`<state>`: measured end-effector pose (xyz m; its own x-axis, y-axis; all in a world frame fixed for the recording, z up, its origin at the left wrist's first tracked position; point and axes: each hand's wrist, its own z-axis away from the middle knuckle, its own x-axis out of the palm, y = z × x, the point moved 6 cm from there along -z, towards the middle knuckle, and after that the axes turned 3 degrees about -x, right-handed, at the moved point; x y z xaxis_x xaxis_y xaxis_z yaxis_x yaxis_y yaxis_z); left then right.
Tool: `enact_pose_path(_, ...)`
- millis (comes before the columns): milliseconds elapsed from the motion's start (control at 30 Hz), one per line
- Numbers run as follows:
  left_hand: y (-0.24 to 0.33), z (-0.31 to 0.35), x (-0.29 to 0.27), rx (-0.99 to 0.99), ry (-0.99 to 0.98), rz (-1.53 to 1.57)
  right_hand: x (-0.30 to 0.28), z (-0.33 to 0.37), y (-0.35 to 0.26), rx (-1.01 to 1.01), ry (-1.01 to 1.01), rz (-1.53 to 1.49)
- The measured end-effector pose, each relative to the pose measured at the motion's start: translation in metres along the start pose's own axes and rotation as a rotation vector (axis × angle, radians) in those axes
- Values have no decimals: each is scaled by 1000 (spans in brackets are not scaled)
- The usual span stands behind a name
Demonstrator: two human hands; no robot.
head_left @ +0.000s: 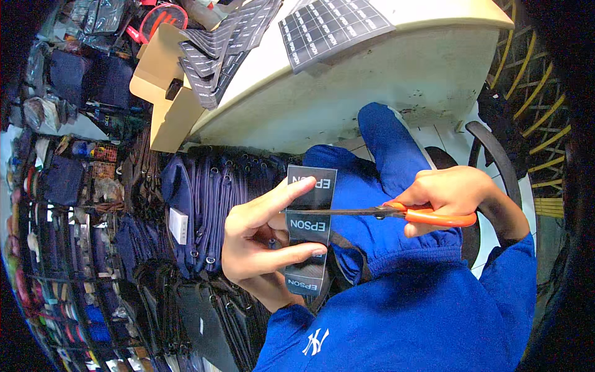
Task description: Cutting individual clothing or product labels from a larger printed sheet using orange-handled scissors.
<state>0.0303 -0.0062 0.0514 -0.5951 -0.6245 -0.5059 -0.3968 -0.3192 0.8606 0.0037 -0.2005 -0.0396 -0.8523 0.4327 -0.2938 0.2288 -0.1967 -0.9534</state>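
My left hand point(248, 239) pinches a narrow strip of black printed labels point(310, 226), its index finger and thumb lying on the strip's face. The strip hangs upright in front of my chest, with several labels in a column. Orange-handled scissors point(441, 217) are in my right hand point(447, 191), fingers wrapped through and around the handles. Their blades lie level across the strip, between two labels, with the tips reaching close to my left hand. From this angle the blades look nearly closed; I cannot tell how far the strip is cut.
Ahead is a white curved table point(427, 13) bearing a larger label sheet point(334, 30) and a loose pile of label sheets point(232, 44). An open cardboard box point(162, 65) stands at its left end. Dark blue bags point(217, 192) crowd the left side. A black chair armrest point(496, 146) is at right.
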Motion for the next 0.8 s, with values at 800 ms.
enact_pose_path(800, -3, 5, 0, -124, 88, 120, 1, 1, -1, 75, 36, 23)
